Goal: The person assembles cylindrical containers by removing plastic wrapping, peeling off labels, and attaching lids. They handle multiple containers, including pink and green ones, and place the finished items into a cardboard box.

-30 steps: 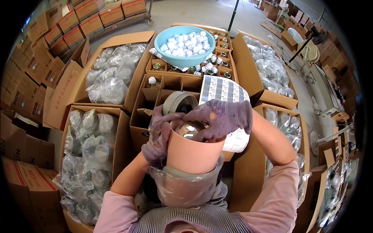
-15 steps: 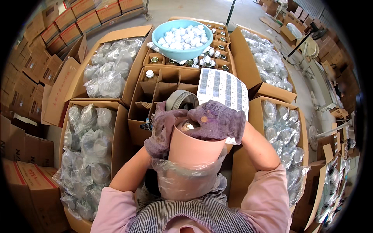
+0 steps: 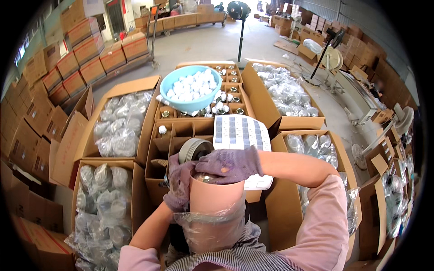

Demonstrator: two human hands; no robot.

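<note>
Watching from beside the cartons, I see the pink cylinder [image 3: 217, 198] mouth-up close against the person's front, a clear plastic bag [image 3: 210, 230] around its lower part. Holding it there probably lets the body brace it. The gloved left hand [image 3: 179, 183] presses its left rim, fingers drawn together; whether they also grip the grey ridged ring [image 3: 195, 150] just beyond, I can't tell. The gloved right hand [image 3: 228, 165] arches over the mouth, fingers bent, their tips hidden, so I can't tell what they hold (some shiny, glass-like thing [image 3: 205, 178] peeks out below). The printed sheet [image 3: 242, 131] and the blue basin [image 3: 190, 105] of white caps [image 3: 192, 86] lie ahead, on the divided cartons, presumably for easy reach.

Compared with half a second ago, the wearer's view is tipped higher: the fan [image 3: 238, 10] now shows atop its dark pole, and the basin sits lower. The right hand covers the mouth more flatly, leaving less of the opening visible.
</note>
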